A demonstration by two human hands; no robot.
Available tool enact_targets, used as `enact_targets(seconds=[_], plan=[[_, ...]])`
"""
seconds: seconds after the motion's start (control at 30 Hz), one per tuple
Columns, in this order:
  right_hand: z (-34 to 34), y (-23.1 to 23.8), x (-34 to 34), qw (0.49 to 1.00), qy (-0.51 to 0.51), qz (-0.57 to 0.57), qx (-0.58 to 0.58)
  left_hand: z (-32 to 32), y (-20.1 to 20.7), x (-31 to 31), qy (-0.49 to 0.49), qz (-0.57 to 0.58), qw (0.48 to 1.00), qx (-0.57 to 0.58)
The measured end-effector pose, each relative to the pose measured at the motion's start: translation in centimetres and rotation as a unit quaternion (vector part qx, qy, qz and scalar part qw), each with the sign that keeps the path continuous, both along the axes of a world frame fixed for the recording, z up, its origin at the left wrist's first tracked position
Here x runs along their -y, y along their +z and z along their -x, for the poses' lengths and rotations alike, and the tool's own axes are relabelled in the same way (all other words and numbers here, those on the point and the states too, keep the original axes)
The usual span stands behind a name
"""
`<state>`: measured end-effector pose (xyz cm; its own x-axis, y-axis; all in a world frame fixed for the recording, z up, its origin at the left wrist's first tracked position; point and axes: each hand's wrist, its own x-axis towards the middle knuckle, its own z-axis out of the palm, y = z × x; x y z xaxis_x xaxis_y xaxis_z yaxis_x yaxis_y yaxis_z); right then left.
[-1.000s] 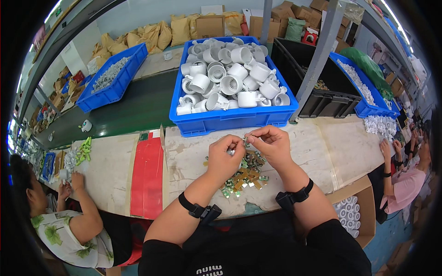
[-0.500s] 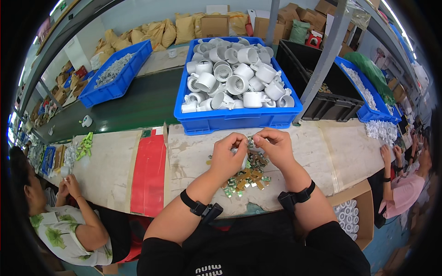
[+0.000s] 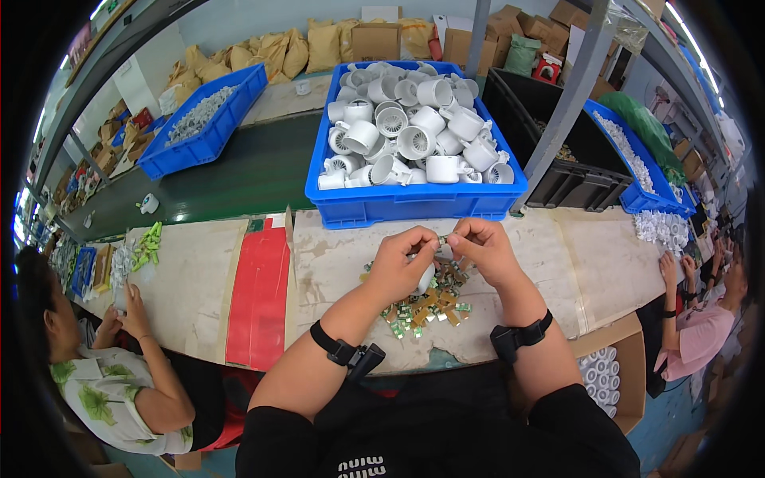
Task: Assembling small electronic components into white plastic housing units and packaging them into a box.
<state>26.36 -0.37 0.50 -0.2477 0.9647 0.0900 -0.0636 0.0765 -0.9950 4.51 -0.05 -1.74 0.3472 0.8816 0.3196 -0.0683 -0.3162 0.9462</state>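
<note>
My left hand [image 3: 402, 263] is closed around a white plastic housing [image 3: 426, 279], which shows only in part below the fingers. Its thumb and forefinger come close to the fingertips of my right hand [image 3: 483, 250]. Between the two hands is a small green circuit board [image 3: 444, 239], pinched by the right fingertips. Right under both hands lies a loose pile of small green and brown circuit boards [image 3: 430, 307] on the worktable [image 3: 542, 279].
Beyond my hands stands a blue crate [image 3: 414, 209] heaped with white cup-shaped housings [image 3: 390, 121]. A black crate [image 3: 582, 187] and a grey post [image 3: 562, 103] are to its right. A red sheet [image 3: 256, 299] lies left. Co-workers sit on both sides; a carton [image 3: 633, 350] holds white parts.
My fingertips have shifted slightly, and the small green board shows more clearly between them. The person on the left has moved their hands. The whole view has moved a little.
</note>
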Motion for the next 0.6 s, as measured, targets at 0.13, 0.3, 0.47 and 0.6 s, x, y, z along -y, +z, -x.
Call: enact_targets(seconds=[0.13, 0.3, 0.47, 0.6], plan=[[0.6, 0.1, 0.2, 0.996, 0.017, -0.092, -0.01, 0.3, 0.2, 0.0, 0.01, -0.023, 1.0, -0.009], [0.6, 0.3, 0.7, 0.993, 0.047, -0.092, -0.061, 0.2, 0.8, 0.7, 0.056, -0.112, 0.99, -0.072], [0.6, 0.3, 0.8, 0.99, 0.067, -0.09, -0.091, -0.5, 0.0, 1.3, 0.077, -0.142, 0.987, -0.024], [0.6, 0.4, 0.9, 0.989, 0.062, -0.115, -0.066, -0.9, -0.3, 1.4, 0.099, -0.158, 0.982, -0.028]])
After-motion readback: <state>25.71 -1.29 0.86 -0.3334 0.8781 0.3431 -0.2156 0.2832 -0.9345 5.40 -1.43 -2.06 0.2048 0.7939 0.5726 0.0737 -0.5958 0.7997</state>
